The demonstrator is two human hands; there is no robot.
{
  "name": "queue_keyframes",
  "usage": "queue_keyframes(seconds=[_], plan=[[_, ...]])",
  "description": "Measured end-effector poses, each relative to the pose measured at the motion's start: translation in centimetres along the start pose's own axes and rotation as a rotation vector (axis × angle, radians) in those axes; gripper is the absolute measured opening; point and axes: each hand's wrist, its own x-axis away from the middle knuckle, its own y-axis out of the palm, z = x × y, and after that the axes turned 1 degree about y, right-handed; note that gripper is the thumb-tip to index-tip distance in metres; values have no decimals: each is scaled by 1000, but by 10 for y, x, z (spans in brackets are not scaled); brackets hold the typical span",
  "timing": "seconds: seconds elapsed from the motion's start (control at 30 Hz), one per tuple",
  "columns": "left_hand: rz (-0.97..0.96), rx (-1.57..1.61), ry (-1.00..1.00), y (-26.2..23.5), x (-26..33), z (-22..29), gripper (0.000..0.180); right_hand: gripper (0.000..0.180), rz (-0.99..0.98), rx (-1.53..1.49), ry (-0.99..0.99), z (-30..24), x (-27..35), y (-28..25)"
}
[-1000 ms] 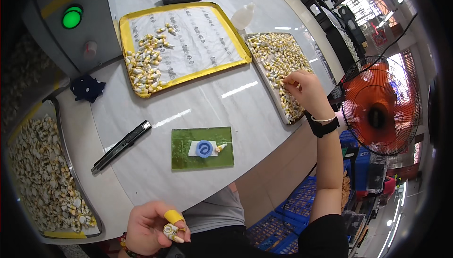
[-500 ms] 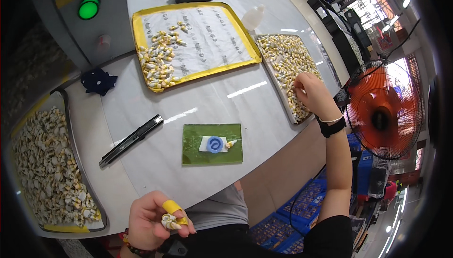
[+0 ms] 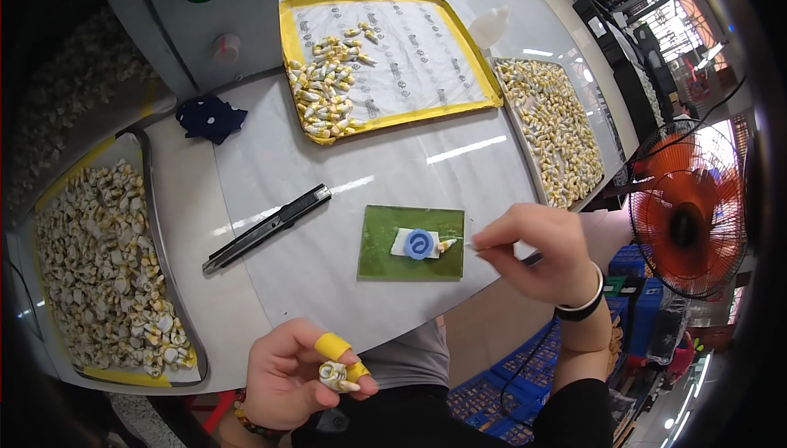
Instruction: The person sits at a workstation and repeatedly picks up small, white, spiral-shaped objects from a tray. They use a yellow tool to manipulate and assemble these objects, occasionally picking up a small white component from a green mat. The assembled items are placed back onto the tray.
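Note:
My left hand (image 3: 299, 374), with yellow tape around its fingers, is closed on a small white-and-yellow shell-like piece (image 3: 336, 376) in front of my body. My right hand (image 3: 541, 253) is pinched just right of a green square plate (image 3: 381, 266); a small pale tip shows at its fingertips, too small to name. On the plate are a white slip, a round blue disc (image 3: 419, 244) and one small white-and-yellow cone-shaped piece (image 3: 445, 245). Many similar cone-shaped pieces fill a tray (image 3: 522, 140) at the right.
A yellow-edged tray (image 3: 410, 124) at the back holds cone-shaped pieces on its left side. At the left stands a tray (image 3: 156, 235) heaped with shell-like pieces. A black box cutter (image 3: 266, 229), a dark dotted cloth (image 3: 211, 119) and a white bottle (image 3: 489, 28) are around. An orange fan (image 3: 684, 210) stands right.
My right hand has left the right tray and come nearer, beside the green plate. My left hand stays closed on its piece. The whole view has shifted, with things now further right.

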Motion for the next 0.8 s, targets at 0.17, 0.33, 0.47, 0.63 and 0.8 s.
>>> queue_keyframes(seconds=[0.17, 0.33, 0.47, 0.63, 0.8], plan=[[-49, -25, 67, -1, 1, -4, 40, 13, -111, 120, -137, -4, -18, 10], [154, -110, 53, 8, 2, -1, 43, 14, -91, 16, -25, -8, -20, 9], [30, -21, 83, -3, 1, -4, 39, 17, -70, -5, 24, -7, -15, 13], [-21, 13, 118, -8, 1, -6, 36, 19, 26, 98, -40, -4, -14, 21], [-59, 32, 127, -10, 0, -6, 34, 22, 23, 200, -90, -1, -18, 23]])
